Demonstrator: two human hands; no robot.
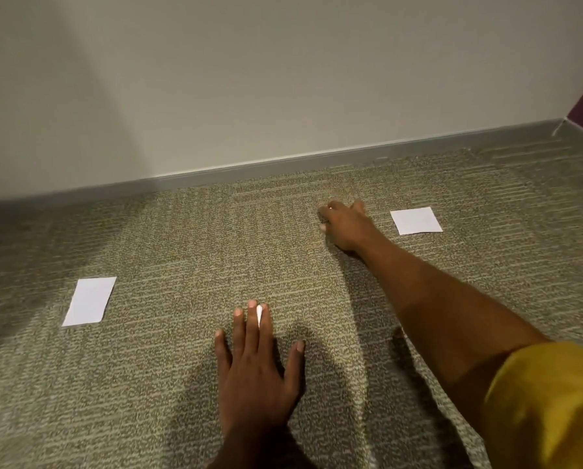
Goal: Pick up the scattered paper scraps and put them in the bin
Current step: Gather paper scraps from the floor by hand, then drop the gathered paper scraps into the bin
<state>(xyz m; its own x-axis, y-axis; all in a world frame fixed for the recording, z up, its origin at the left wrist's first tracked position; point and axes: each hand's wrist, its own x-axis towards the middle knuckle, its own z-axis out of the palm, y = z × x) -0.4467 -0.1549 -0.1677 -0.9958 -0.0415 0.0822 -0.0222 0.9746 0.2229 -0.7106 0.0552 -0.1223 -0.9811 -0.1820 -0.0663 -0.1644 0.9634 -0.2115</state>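
The person's left hand [256,367] lies palm down on the grey-beige looped carpet floor [181,231], open, its fingers straight and slightly spread. A thin sliver of white paper [259,314] shows between two of those fingers near their tips. The right hand [344,225] reaches further forward on a bare arm, with a yellow sleeve [547,407] at the shoulder. Its fingers bend down toward the carpet, but the hand is blurred and I cannot tell whether it grips anything. A white, roughly square paper scrap [416,220] lies flat on the carpet near that hand, on its right and apart from it. A white rectangular paper scrap [89,301] lies flat well to the left of the left hand. Behind them a grey skirting board [283,164] runs along the foot of a pale wall [249,79].
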